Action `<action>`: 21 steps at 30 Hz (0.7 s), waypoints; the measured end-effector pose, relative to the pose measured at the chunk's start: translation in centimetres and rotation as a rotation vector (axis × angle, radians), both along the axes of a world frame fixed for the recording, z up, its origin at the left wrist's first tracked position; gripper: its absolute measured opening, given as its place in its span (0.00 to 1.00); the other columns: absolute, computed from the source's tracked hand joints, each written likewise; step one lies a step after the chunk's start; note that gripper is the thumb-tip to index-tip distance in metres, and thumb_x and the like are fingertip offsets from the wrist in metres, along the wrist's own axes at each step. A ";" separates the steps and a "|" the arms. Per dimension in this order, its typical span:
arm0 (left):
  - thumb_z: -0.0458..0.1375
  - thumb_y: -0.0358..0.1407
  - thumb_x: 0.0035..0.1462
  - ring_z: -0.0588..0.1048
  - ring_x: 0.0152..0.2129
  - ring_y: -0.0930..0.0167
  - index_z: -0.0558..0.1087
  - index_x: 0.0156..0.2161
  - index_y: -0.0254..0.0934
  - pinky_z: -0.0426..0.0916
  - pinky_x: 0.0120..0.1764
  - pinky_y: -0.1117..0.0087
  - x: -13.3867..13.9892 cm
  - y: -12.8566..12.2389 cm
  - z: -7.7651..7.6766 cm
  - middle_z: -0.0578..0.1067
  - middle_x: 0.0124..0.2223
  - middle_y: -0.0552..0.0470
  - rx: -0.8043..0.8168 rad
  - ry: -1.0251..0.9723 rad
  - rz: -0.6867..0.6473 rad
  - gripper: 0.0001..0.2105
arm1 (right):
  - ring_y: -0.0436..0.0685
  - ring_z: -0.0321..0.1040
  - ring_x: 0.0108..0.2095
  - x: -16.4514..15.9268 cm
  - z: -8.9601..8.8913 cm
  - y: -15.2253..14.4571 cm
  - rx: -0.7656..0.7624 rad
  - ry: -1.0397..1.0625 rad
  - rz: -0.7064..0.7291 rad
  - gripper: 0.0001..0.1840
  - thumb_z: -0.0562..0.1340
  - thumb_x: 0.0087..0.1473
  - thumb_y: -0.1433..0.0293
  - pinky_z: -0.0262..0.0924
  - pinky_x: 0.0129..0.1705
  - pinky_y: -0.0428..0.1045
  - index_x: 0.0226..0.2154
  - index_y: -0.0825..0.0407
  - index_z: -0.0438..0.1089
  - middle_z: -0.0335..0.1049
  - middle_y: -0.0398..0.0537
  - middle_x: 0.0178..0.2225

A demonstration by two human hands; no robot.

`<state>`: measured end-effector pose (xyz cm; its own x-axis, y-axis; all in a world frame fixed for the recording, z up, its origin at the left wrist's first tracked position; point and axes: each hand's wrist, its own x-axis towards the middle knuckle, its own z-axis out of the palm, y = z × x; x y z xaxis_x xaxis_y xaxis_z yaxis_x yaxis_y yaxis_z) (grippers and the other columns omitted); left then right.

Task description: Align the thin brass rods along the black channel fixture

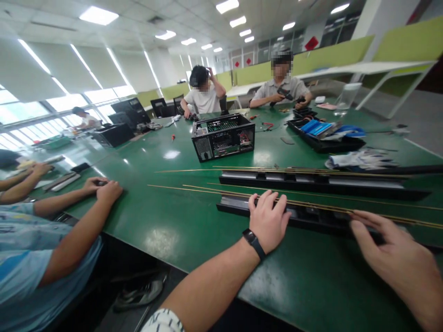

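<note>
A long black trough-shaped rail (pixel 230 203) with grey inserts lies close in front of me. Thin brass-coloured rods (pixel 194 189) run along it and stick out past its left end. My left hand (pixel 268 221), with a dark wristband, lies across this rail, fingers curled over its far side and the thumb nearer me. Farther right, my right hand (pixel 398 258) pinches a brass-coloured rod between thumb and fingertips above the same rail; its other fingers are partly hidden. Just beyond is a second black rail (pixel 374 184), with more rods along it.
An open black computer case (pixel 223 138) stands mid-table. At the right are a black tray (pixel 321 145) of blue items, white gloves (pixel 363 159) and a clear container (pixel 347 97). A neighbour's hands (pixel 104 189) are at the left; two people sit across the green table (pixel 166 212).
</note>
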<state>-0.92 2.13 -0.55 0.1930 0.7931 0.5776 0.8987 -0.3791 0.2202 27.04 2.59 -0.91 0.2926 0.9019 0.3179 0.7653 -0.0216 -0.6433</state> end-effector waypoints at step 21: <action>0.59 0.37 0.73 0.72 0.67 0.58 0.74 0.64 0.44 0.56 0.69 0.46 -0.1 0.0 -0.2 0.79 0.65 0.44 -0.007 -0.077 -0.032 0.17 | 0.68 0.81 0.47 -0.8 -0.2 -0.9 0.220 -0.054 0.029 0.24 0.60 0.65 0.49 0.73 0.55 0.64 0.50 0.48 0.77 0.85 0.55 0.43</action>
